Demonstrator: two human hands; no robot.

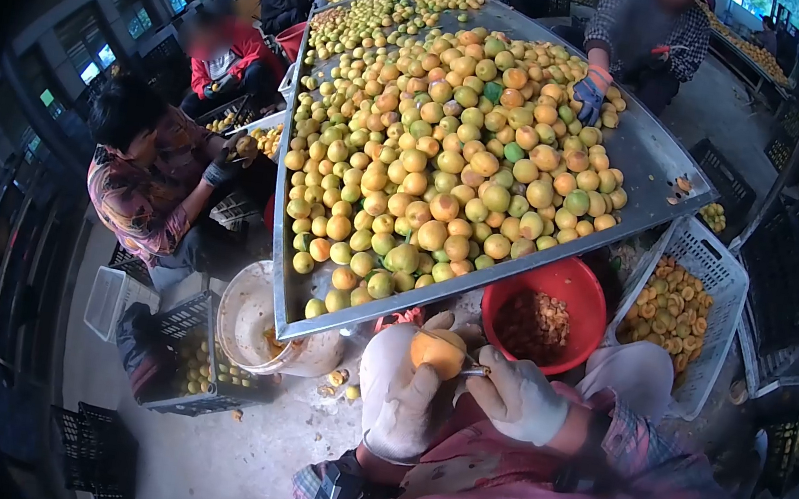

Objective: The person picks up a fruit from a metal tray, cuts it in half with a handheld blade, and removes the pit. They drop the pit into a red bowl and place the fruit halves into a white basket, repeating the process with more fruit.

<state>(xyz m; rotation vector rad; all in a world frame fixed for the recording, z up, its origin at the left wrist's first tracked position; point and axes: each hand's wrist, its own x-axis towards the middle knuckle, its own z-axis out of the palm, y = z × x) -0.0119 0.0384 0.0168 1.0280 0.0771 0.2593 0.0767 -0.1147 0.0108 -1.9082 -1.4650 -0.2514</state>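
Both of my hands wear pale gloves and meet over my lap, just below the table's front edge. My left hand (402,406) grips a yellow-orange apricot (438,353), thumb against its near side. Closed beside it, my right hand (523,399) holds a small metal tool (476,371), whose shiny end points at the apricot's right side. The rest of the tool is hidden in the glove. Beyond my hands stands a red basin (584,319) with brown pits or scraps in it. To its right, halved apricots (669,310) fill a white plastic crate (707,366).
A metal-rimmed table (665,189) bears a large heap of apricots (452,156). A white bucket (240,314) and a black crate (183,322) of fruit stand left. One person (157,172) sits at left; another's gloved hand (589,98) touches the heap across the table.
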